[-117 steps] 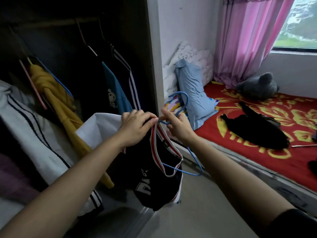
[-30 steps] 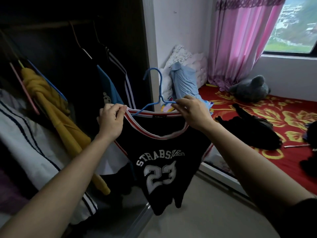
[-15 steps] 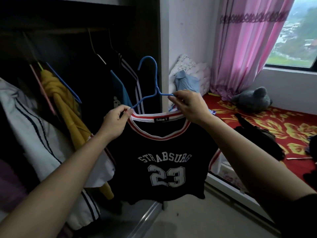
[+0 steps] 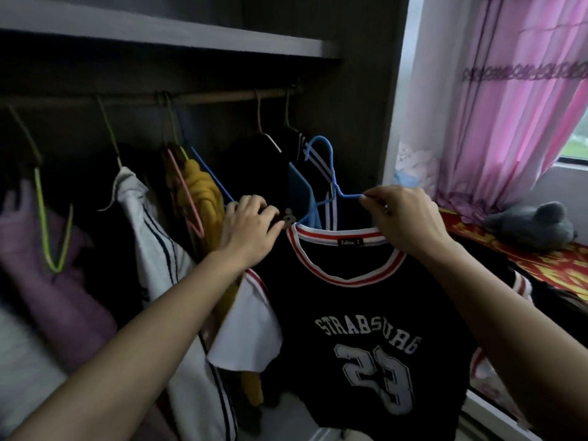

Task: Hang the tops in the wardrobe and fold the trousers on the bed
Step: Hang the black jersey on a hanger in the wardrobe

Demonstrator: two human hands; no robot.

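A black jersey top (image 4: 366,313) with a red-and-white collar and the number 23 hangs on a blue wire hanger (image 4: 329,173). My left hand (image 4: 248,230) grips the jersey's left shoulder over the hanger arm. My right hand (image 4: 404,218) pinches the hanger's right arm and the jersey's right shoulder. The hanger's hook points up, below the wardrobe rail (image 4: 206,97) and apart from it. The wardrobe (image 4: 359,100) stands open in front of me.
Several garments hang on the rail: a white striped top (image 4: 152,224), a yellow one (image 4: 200,198), a purple one (image 4: 47,281), dark striped ones (image 4: 318,160). A shelf (image 4: 159,30) runs above. The bed with a red cover (image 4: 553,262), grey plush toy (image 4: 531,224) and pink curtain (image 4: 515,106) lie right.
Both hands have raised the jersey on its hanger higher and closer to the wardrobe rail. My view has tilted up, so the rail and shelf now show.
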